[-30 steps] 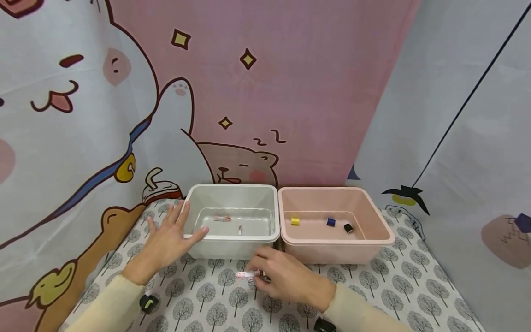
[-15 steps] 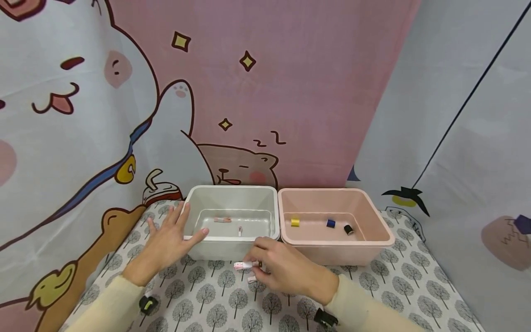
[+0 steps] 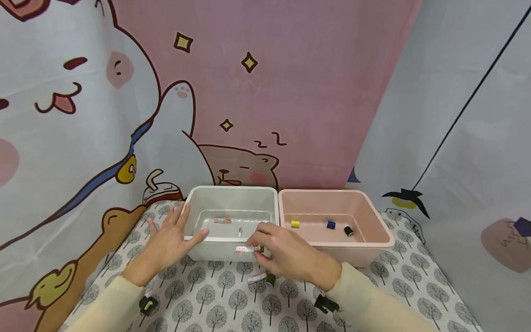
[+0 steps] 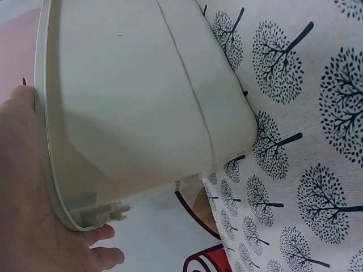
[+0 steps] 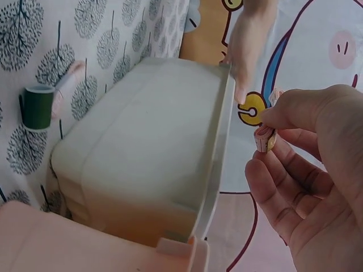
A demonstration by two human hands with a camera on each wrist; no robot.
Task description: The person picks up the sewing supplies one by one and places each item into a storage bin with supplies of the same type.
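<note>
One small folded tape, pinched by our right hand just in front of the white tub, we judge light, soft and best gripped across its fold; our left hand rests straight-fingered at the tub's rim.

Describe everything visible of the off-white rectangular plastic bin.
The bin has rounded corners, an open top and a protruding rim; its walls look smooth. It stands upright on the white tree-print cloth, close beside the pale pink plastic bin. The left hand touches its rim. Two small elongated pinkish pieces lie inside.
</note>
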